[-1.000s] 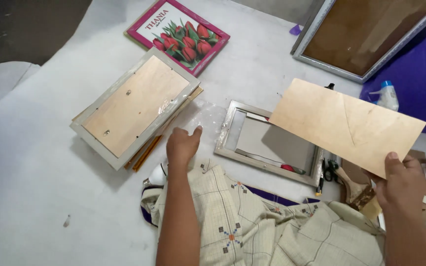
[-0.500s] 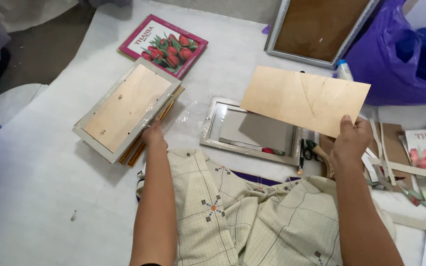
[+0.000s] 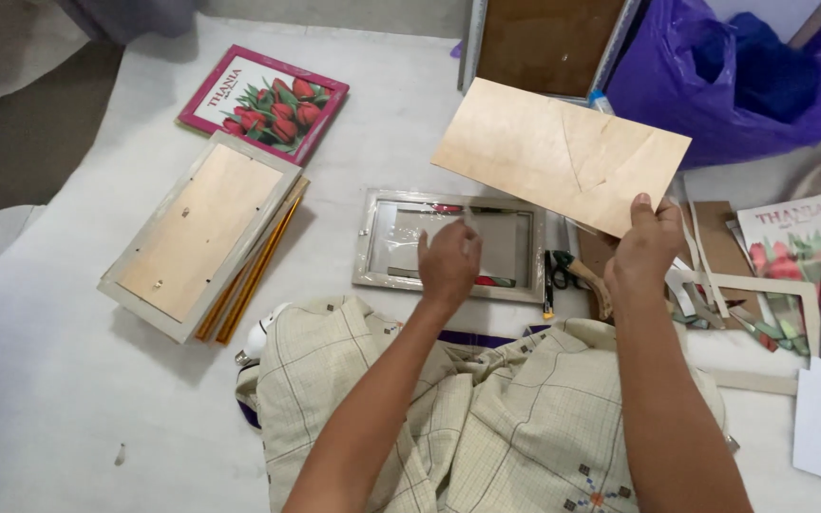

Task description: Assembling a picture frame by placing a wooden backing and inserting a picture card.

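The thin wooden board [image 3: 563,152] hangs in the air, pinched at its near edge by the right hand [image 3: 646,249], fingers closed on it. It looks light and stiff, likely to flex or crack if squeezed mid-panel, so the edge is the safe hold. Just left of that grip and below it, the left hand [image 3: 448,264] rests fingers-down, unclenched, on the empty picture frame [image 3: 448,239], holding nothing. Beside the grip lie scissors [image 3: 567,275]; far left, a stacked frame [image 3: 197,233].
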